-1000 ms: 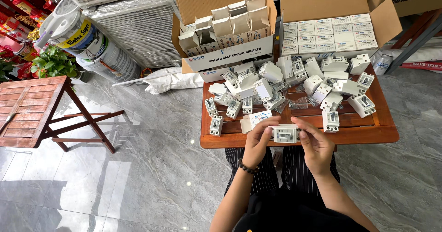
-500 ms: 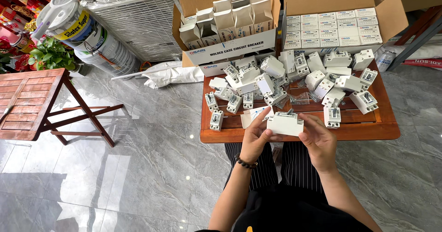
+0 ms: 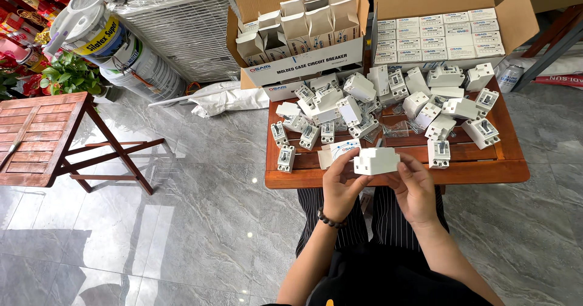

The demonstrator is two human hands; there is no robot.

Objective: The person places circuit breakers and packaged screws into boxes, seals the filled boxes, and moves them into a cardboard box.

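Both hands hold one white circuit breaker (image 3: 376, 161) over the near edge of a low wooden table (image 3: 486, 171). My left hand (image 3: 341, 184), with a dark bead bracelet on the wrist, grips its left end from below. My right hand (image 3: 414, 187) pinches its right end. The breaker's plain white side faces up. Under it lies a small white box (image 3: 337, 152). Several more white breakers (image 3: 388, 108) are heaped across the table top.
Two open cardboard cartons stand at the table's far side: the left one (image 3: 303, 51) holds open small boxes, the right one (image 3: 443, 36) closed stacked ones. A wooden folding table (image 3: 42, 139), a potted plant (image 3: 70, 75), buckets (image 3: 109, 42) and wrapped panels (image 3: 182, 27) stand left on grey tiles.
The breaker has been turned over in my hands: its switch face showed before, its plain white side shows now. The hands stayed at the table's near edge.
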